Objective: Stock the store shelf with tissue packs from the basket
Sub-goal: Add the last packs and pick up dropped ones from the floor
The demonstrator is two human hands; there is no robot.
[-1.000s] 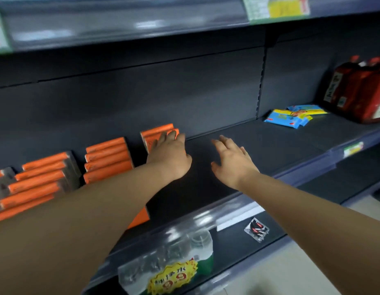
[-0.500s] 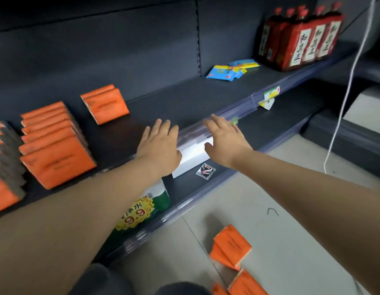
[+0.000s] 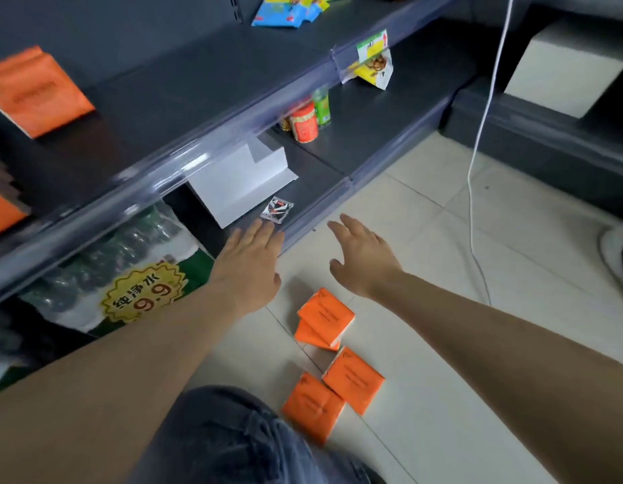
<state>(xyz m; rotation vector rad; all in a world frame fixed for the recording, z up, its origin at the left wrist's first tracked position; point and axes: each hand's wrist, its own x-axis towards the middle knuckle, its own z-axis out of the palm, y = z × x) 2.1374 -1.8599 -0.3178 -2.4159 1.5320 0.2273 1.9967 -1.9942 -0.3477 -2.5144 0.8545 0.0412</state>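
Observation:
Several orange tissue packs lie on the tiled floor: a small stack (image 3: 324, 318) just below my hands and two flat ones (image 3: 353, 379) (image 3: 313, 406) nearer my knee. Another orange tissue pack (image 3: 37, 90) leans on the dark shelf (image 3: 184, 89) at upper left, and more show at the left edge (image 3: 3, 213). My left hand (image 3: 249, 263) hovers over the bottom shelf's front edge, fingers spread, empty. My right hand (image 3: 362, 256) hangs over the floor above the stack, fingers apart, empty. No basket is in view.
On the bottom shelf sit a white folded card (image 3: 240, 179), a small sachet (image 3: 277, 211), a bottled-water pack with a 9.9 sticker (image 3: 128, 274), cans (image 3: 305, 122) and a snack bag (image 3: 374, 68). A white cable (image 3: 477, 158) hangs at right. My knee in jeans (image 3: 240, 438) is below.
My view has tipped down from the shelf to the floor. Both empty hands have dropped from the shelf level to above the orange packs on the tiles.

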